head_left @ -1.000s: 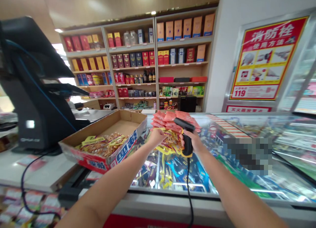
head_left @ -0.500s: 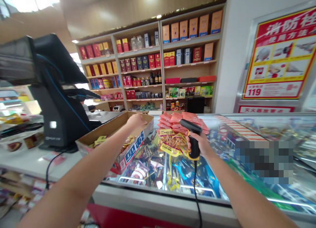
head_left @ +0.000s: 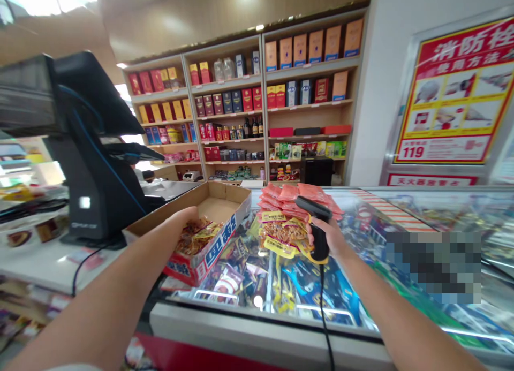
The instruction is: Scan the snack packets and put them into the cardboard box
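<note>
My right hand (head_left: 328, 233) is closed around a black and yellow barcode scanner (head_left: 320, 237), its cable hanging down over the counter's front. Just left of the scanner lie yellow-labelled snack packets (head_left: 281, 234), in front of a pile of pinkish-red packets (head_left: 295, 195). On the left, my left hand (head_left: 188, 218) reaches down into an open cardboard box (head_left: 225, 193) with more snack packets (head_left: 201, 236) in its near part. The fingers of that hand are hidden behind the wrist and the packets, so whether it grips one does not show.
A black monitor stand (head_left: 100, 183) rises left of the box. Under the glass counter top (head_left: 249, 277) lie many packaged goods. Shelves (head_left: 257, 111) of boxes and bottles line the back wall, with a red and yellow poster (head_left: 453, 92) at right.
My left hand has moved from above the box's far right corner back towards its near left, down among the packets. The scanner stays in my right hand at nearly the same place.
</note>
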`<state>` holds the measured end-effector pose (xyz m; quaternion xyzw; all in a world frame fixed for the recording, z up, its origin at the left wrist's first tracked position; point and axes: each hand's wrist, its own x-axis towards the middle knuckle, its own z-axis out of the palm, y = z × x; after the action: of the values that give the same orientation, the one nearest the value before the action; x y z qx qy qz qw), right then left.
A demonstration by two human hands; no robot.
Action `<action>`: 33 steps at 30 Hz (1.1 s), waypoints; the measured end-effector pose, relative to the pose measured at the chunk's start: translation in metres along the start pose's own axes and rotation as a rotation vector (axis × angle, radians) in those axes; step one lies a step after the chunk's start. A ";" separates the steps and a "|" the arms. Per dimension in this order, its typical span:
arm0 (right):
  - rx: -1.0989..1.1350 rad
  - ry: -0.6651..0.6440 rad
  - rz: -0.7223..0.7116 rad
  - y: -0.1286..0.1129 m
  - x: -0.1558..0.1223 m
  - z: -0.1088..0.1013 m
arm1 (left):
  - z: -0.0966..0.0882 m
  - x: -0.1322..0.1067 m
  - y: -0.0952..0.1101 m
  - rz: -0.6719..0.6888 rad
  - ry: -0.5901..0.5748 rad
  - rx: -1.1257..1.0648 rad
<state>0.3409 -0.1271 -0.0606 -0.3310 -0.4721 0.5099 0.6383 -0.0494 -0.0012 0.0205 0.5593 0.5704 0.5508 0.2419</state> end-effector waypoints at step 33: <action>-0.289 -0.294 0.095 -0.001 -0.009 0.008 | 0.179 -0.123 0.006 -0.416 -0.345 -1.280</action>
<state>0.3333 -0.1366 -0.0598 -0.3633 -0.6122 0.5091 0.4837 0.1445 -0.0501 -0.0658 0.2653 0.1823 0.6242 0.7119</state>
